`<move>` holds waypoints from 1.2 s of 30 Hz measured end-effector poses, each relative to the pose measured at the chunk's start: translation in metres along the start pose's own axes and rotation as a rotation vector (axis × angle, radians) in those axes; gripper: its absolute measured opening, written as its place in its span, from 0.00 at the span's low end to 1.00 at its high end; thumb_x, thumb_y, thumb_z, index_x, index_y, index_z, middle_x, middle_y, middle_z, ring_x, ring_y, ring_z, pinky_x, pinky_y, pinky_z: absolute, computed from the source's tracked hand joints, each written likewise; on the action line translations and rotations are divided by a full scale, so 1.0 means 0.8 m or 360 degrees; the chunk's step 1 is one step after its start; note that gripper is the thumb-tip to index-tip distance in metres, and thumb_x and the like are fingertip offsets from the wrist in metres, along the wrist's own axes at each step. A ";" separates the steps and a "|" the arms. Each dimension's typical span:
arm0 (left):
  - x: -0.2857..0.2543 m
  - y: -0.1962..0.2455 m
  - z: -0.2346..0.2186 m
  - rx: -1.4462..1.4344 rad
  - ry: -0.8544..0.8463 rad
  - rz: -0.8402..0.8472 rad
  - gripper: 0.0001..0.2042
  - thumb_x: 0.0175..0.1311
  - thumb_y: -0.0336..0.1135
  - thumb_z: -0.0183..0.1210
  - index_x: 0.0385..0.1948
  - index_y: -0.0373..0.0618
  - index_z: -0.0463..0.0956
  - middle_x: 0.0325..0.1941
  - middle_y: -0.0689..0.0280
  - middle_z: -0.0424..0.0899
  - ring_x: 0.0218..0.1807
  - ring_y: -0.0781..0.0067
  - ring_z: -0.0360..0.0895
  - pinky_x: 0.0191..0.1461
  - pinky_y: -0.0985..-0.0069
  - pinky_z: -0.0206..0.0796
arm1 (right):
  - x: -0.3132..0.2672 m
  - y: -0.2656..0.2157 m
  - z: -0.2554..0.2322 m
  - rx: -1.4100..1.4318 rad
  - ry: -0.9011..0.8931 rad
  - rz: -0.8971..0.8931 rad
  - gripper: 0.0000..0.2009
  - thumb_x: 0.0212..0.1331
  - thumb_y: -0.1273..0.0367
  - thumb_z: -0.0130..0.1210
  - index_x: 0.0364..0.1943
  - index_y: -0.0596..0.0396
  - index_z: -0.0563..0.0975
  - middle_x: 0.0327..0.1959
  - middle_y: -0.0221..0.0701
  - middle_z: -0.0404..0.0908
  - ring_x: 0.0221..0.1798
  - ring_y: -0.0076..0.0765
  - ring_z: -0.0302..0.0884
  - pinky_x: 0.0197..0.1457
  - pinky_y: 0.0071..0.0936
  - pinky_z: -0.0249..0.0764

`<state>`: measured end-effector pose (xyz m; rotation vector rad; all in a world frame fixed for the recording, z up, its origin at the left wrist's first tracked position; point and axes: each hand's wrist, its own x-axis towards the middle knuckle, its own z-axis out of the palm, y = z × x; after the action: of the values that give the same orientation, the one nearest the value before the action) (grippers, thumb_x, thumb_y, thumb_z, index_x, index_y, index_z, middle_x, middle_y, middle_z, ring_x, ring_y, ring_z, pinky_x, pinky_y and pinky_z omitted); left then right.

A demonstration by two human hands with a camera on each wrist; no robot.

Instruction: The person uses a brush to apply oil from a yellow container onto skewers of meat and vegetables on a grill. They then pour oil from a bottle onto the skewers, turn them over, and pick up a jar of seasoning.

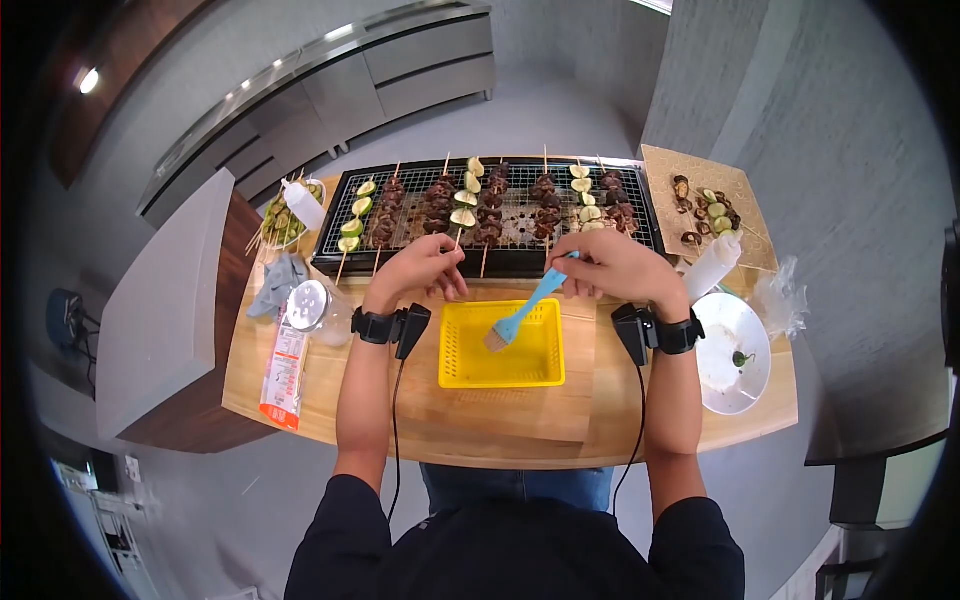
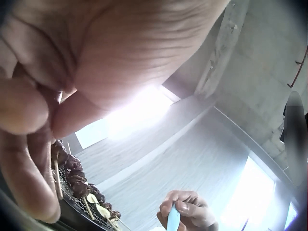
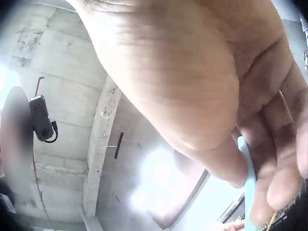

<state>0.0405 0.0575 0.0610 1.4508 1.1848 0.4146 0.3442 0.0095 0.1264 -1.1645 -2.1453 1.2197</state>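
Observation:
My right hand (image 1: pixel 622 265) holds a basting brush (image 1: pixel 540 295) by its light blue handle; its tan bristles point down over the yellow plastic basket (image 1: pixel 502 383). In the right wrist view, the blue handle (image 3: pixel 249 187) runs between thumb and fingers. My left hand (image 1: pixel 425 266) is at the front edge of the grill (image 1: pixel 400 259), pinching the stick end of a skewer of zucchini slices (image 1: pixel 464 198). A thin stick shows between its fingers in the left wrist view. Skewers of dark meat (image 1: pixel 490 205) and more zucchini lie across the wire grate.
On the left stand a shaker jar (image 1: pixel 308 305), a grey cloth (image 1: pixel 279 284), an orange-and-white packet (image 1: pixel 285 375), a squeeze bottle (image 1: pixel 302 206) and a bowl of skewers (image 1: pixel 285 232). A second squeeze bottle (image 1: pixel 712 265), a white bowl (image 1: pixel 722 385) and a board of grilled pieces (image 1: pixel 752 215) stand right.

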 end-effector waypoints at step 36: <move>0.004 0.014 0.032 0.0329 0.0212 0.0311 0.12 0.63 0.37 0.62 0.35 0.33 0.80 0.26 0.64 0.85 0.25 0.83 0.77 0.26 0.84 0.67 | 0.036 0.061 0.030 -0.0634 0.0253 -0.0024 0.09 0.57 0.66 0.57 0.40 0.51 0.82 0.32 0.36 0.84 0.38 0.46 0.82 0.42 0.38 0.76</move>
<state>0.0666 0.0483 0.0628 1.7489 1.2236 0.5429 0.3341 0.0340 0.0713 -1.3478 -2.3296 0.6803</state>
